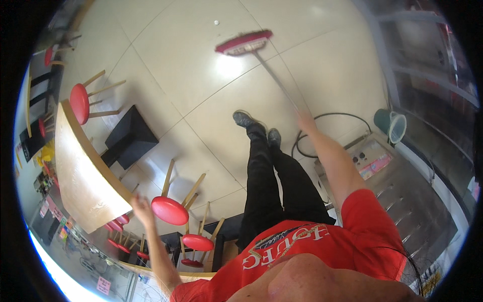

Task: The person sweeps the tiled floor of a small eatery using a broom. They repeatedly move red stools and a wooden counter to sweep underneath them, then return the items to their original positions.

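My right hand (307, 122) is closed around the pale handle of a broom (244, 44). The broom's wide head, with a red band and a lighter part by the handle, lies out ahead on the tiled floor, slightly blurred. A small white bit (216, 22) rests on the floor just beyond it. On the other side, my left hand (141, 209) is at the corner of a light wooden table (90, 177). Its fingers are blurred, and I cannot tell whether they grip the edge. Beside that hand stands a stool (169, 210) with a round red seat and wooden legs.
Another red-seated stool (79, 104) stands by the table's far end, near a black table base (130, 136). To my right are a metal appliance (400, 196), a dark hose (339, 114) looped on the floor and a green bucket (390, 124). More stools (198, 242) are behind, at left.
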`<state>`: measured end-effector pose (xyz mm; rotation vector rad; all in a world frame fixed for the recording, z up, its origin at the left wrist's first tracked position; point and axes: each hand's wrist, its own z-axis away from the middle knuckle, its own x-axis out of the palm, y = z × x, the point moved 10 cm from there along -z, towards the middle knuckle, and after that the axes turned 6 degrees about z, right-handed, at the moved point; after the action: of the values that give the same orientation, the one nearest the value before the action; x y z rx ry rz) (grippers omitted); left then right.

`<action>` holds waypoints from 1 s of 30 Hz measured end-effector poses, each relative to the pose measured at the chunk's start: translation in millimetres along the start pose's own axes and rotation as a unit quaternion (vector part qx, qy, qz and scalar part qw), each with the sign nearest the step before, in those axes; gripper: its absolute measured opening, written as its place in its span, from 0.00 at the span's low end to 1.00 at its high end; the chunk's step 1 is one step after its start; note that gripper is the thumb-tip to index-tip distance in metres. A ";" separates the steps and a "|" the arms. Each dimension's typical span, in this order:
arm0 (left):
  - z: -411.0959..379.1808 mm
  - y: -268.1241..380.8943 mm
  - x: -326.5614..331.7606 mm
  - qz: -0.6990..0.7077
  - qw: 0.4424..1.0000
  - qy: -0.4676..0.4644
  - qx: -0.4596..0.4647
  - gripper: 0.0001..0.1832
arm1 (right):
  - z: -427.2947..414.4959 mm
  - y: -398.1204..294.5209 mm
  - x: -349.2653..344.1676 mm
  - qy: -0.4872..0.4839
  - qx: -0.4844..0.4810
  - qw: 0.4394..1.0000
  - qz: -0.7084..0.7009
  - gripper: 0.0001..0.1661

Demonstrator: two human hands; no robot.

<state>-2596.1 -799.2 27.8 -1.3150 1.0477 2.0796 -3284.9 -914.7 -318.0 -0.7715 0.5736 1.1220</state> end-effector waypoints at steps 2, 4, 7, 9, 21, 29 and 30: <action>-42.8 30.3 -47.4 -0.109 0.987 0.078 0.090 0.22 | -70.5 -63.7 -43.4 0.077 -0.095 0.991 0.055 0.19; -74.6 27.9 -81.0 -0.212 0.961 0.134 0.118 0.23 | -138.7 -101.3 -92.7 0.076 0.029 0.996 -0.021 0.22; -117.1 -72.5 -124.9 -0.249 0.957 0.147 0.007 0.31 | -161.2 -128.0 -84.1 -0.014 0.038 0.992 -0.123 0.24; -131.7 -136.6 -118.7 -0.125 0.982 0.085 -0.111 0.33 | -137.5 -126.9 -75.7 -0.057 0.023 0.991 -0.119 0.26; -127.8 -163.2 -90.5 -0.129 0.953 0.172 -0.214 0.43 | 72.4 -75.8 24.4 -0.104 0.066 0.992 -0.029 0.22; -128.5 -105.8 -87.1 -0.088 0.950 0.199 -0.226 0.38 | -107.0 -310.8 -31.8 -0.094 0.044 0.974 -0.203 0.21; -122.1 -112.1 -90.4 -0.090 0.947 0.206 -0.230 0.36 | -82.3 -339.8 -32.5 -0.136 0.023 0.959 -0.249 0.18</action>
<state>-2409.8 -827.9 38.7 -2.0607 0.5662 2.0245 -2978.8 -1076.2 -258.7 -0.6585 0.1550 0.7260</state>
